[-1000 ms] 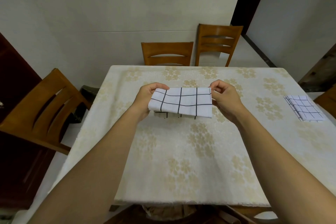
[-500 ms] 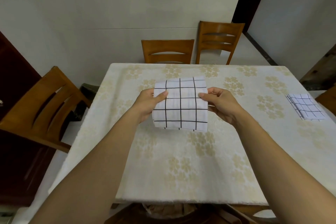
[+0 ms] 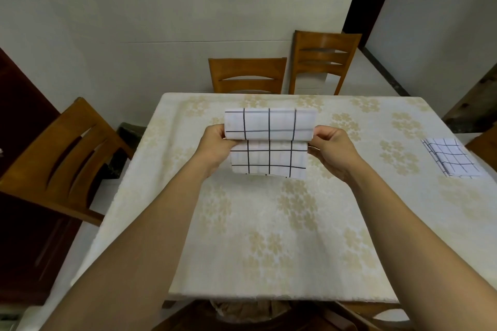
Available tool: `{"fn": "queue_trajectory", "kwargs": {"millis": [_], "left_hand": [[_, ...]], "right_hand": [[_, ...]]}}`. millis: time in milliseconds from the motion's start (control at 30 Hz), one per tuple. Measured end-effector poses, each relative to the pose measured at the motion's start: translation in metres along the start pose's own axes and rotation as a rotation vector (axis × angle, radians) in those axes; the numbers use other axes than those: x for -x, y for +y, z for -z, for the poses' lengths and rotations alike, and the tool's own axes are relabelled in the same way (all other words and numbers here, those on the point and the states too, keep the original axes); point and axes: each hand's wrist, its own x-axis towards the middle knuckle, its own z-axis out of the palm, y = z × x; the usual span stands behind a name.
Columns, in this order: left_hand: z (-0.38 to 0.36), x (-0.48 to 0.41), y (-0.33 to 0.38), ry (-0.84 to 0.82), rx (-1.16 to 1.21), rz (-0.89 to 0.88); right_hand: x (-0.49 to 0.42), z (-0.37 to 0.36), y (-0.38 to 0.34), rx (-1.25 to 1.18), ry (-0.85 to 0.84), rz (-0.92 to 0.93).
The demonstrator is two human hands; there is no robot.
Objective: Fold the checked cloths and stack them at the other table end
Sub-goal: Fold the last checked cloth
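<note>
Over the middle of the desk (image 3: 269,236), a checked cloth (image 3: 269,126) is held up between both hands. The left hand (image 3: 215,148) pinches the cloth's left edge and the right hand (image 3: 332,150) pinches its right edge. The fingers (image 3: 321,133) of each hand are curled tight on the fabric, with no gap showing. Both grips sit at the level of a crosswise bend in the cloth. One panel rises above the fingers toward the far side of the desk, and the other hangs below them toward the person. Whether the lower edge touches the desk cannot be told. A second checked cloth (image 3: 451,160), already folded, lies flat near the right end of the desk, well apart from both hands. Two wooden chairs (image 3: 247,75) stand at the far side, and a third chair (image 3: 67,148) stands at the left.
</note>
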Motion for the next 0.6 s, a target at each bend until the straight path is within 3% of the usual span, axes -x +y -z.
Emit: {"fn": "queue_trajectory", "kwargs": {"millis": [233, 333, 467, 600], "left_hand": [[-0.002, 0.012, 0.019, 0.014, 0.043, -0.055], [-0.005, 0.008, 0.015, -0.02, -0.018, -0.103], [-0.014, 0.003, 0.01, -0.062, -0.368, -0.244], [-0.019, 0.005, 0.021, -0.076, -0.351, -0.25]], "right_hand": [[0.0, -0.003, 0.005, 0.063, 0.064, 0.012], [-0.004, -0.006, 0.009, 0.281, 0.124, 0.169], [-0.001, -0.028, -0.001, 0.663, -0.115, 0.308], [0.001, -0.043, -0.004, 0.732, -0.163, 0.292]]}}
